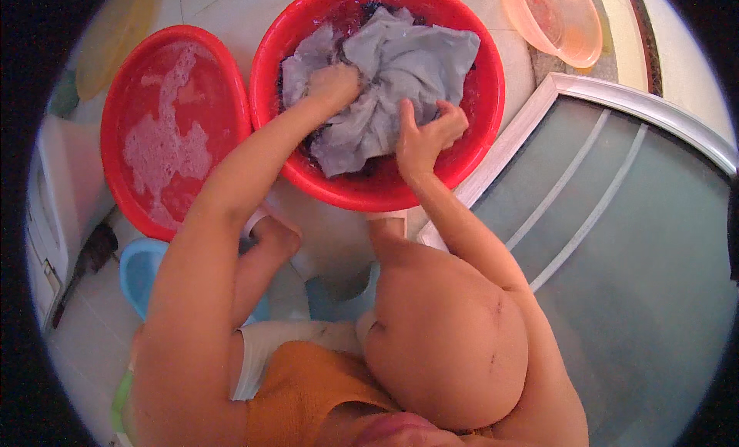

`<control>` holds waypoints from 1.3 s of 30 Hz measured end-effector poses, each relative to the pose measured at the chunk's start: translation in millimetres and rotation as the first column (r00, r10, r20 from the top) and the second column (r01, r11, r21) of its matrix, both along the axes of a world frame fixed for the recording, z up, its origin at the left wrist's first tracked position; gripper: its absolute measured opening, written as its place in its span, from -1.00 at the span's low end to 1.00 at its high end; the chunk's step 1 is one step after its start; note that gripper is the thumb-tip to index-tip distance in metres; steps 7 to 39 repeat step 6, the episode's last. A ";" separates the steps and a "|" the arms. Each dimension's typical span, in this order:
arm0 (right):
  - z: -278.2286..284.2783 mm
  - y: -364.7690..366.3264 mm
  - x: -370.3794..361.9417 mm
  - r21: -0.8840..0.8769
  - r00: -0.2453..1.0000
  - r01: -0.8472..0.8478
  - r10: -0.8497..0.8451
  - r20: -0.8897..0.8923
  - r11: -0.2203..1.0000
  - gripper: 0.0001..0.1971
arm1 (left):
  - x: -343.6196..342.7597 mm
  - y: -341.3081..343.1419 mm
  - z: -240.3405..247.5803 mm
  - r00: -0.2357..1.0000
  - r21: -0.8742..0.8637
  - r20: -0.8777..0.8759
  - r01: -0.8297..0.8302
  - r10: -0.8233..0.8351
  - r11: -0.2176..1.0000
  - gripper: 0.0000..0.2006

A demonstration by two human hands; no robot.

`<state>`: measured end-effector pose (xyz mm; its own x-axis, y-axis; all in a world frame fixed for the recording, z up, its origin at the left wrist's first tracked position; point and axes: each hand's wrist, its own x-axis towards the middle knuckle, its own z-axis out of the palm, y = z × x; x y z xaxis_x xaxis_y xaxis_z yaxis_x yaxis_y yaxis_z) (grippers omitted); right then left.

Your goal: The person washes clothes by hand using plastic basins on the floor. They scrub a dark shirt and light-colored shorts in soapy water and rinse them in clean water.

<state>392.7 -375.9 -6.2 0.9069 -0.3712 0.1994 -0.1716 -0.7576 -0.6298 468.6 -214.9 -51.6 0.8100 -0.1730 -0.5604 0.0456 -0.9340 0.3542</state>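
A wet grey cloth (412, 66), perhaps a garment, lies bunched in a large round red basin (493, 77). Darker wet fabric shows at its edges. My left hand (335, 87) is closed like a fist on the left part of the cloth, its fingertips hidden in the folds. At the cloth's lower right edge is my right hand (433, 135), thumb and fingers spread apart, resting against the fabric and near the basin's inner wall.
A second red basin (219, 100) holding foamy water stands to the left. A peach plastic basin (589, 31) sits at the far right. A framed glass door panel (608, 293) fills the right side. A blue plastic item (138, 274) and a dark brush-like object (96, 251) are lower left.
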 end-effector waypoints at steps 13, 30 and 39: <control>18.9 -27.3 18.6 0.118 0.736 -0.205 0.232 -0.636 0.972 -0.55 | 17.1 38.6 -12.9 0.962 -0.249 0.202 -0.134 0.186 0.959 -0.58; 18.9 -27.3 18.6 0.118 0.736 -0.205 0.232 -0.636 0.972 -0.55 | 17.1 38.6 -12.9 0.962 -0.249 0.202 -0.134 0.186 0.959 -0.58; 18.9 -27.3 18.6 0.118 0.736 -0.205 0.232 -0.636 0.972 -0.55 | 17.1 38.6 -12.9 0.962 -0.249 0.202 -0.134 0.186 0.959 -0.58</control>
